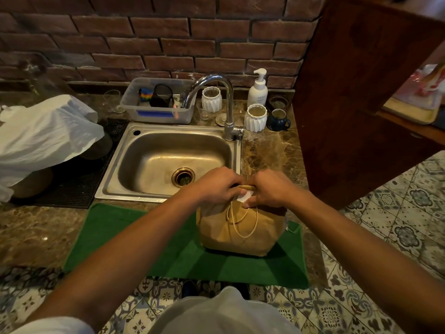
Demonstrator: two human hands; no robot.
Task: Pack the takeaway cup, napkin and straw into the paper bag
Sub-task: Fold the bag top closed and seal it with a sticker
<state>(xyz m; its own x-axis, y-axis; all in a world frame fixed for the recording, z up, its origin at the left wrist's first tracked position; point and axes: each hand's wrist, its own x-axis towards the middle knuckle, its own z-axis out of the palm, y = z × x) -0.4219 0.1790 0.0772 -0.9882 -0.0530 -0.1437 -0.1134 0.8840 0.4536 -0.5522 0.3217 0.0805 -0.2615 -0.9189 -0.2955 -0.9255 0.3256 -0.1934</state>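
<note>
1. The brown paper bag [238, 233] is stood upright on the green mat [154, 247], just in front of the steel sink [134, 179]
2. Its folded top is pinched shut between the left hand [218, 185] and right hand [269, 189]
3. A white slip [246, 196] is pressed under the right fingers

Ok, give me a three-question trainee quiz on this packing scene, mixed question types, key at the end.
1. True or false: the paper bag stands inside the sink.
2. What does the bag rest on?
A. green towel
B. black mat
C. floor tiles
3. Where on the bag are the left hand and right hand?

Key:
1. False; it is on the counter in front of the sink.
2. A
3. At its folded top, both gripping it.
</note>
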